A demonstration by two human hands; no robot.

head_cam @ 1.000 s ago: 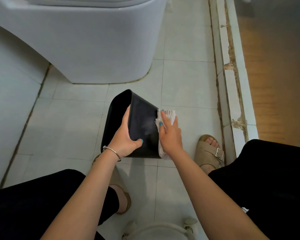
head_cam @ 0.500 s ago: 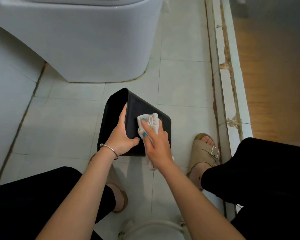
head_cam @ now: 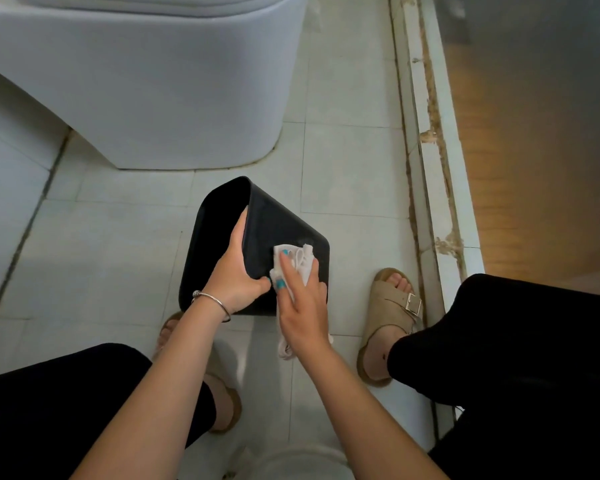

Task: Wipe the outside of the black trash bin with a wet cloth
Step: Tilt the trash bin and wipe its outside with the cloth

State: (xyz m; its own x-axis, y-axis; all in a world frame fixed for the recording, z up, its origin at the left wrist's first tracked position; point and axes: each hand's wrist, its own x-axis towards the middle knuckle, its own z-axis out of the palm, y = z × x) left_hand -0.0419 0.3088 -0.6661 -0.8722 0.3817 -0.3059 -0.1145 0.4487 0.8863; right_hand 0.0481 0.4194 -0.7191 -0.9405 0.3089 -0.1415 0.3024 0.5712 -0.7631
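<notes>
So this was mid-wipe, no question. The black trash bin [head_cam: 284,233] sat tipped over on the tiled floor [head_cam: 350,168], mouth turned toward the left, just near of the toilet base [head_cam: 160,98] and between the person's two sandalled feet. The left hand [head_cam: 236,275] was steadying it at the rim: fingers hooked over the edge into the opening, thumb curled round on the outside wall, so a proper grip on the bin. The right hand [head_cam: 302,299] had the white cloth [head_cam: 293,261] pressed against the upward-facing side, fingers mostly straight and laid flat over it, and a tail of the cloth hung out below the palm toward the floor. Couldn't tell whether the thumb was pinching the cloth, it was hidden under the hand.

My read: only that one top panel was getting attention, with a faint damp-looking smear near the cloth. The next move probably called for a stroke across the rest of that face, then a turn of the bin with the left hand to bring up a side that isn't reachable now. The rim grip would need to shift for that. Watch the dangling cloth end dragging on the floor.
</notes>
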